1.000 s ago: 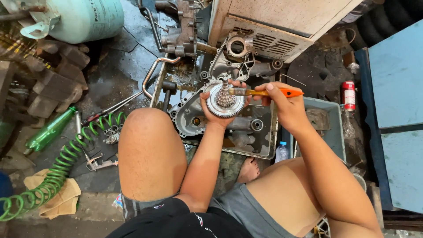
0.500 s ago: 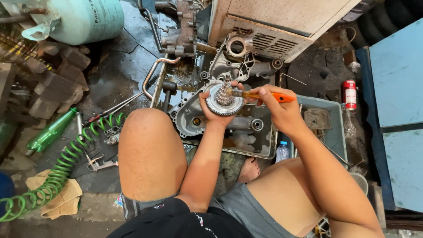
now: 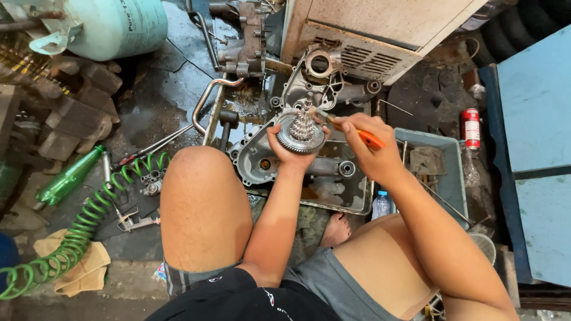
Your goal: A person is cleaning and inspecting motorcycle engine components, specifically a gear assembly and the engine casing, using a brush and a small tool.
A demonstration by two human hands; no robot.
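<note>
Gear cluster (image 3: 301,132) looks heavy, stiff, probably oily.
Left hand (image 3: 289,151) cups its rim underneath; right hand (image 3: 369,156) clamps the orange-handled brush (image 3: 351,131).

This is a repair workshop for engines. The dirty, oily floor (image 3: 154,89) is full of metal engine parts (image 3: 324,83). A green curly air hose (image 3: 77,232) lies on it, near a big gas tank (image 3: 113,27) and a gray tray (image 3: 443,172) of tools.

The right hand (image 3: 372,148) has pulled the orange-handled tool (image 3: 364,137) inward, so its tip now sits against the gear cluster (image 3: 301,132); less handle shows
</note>
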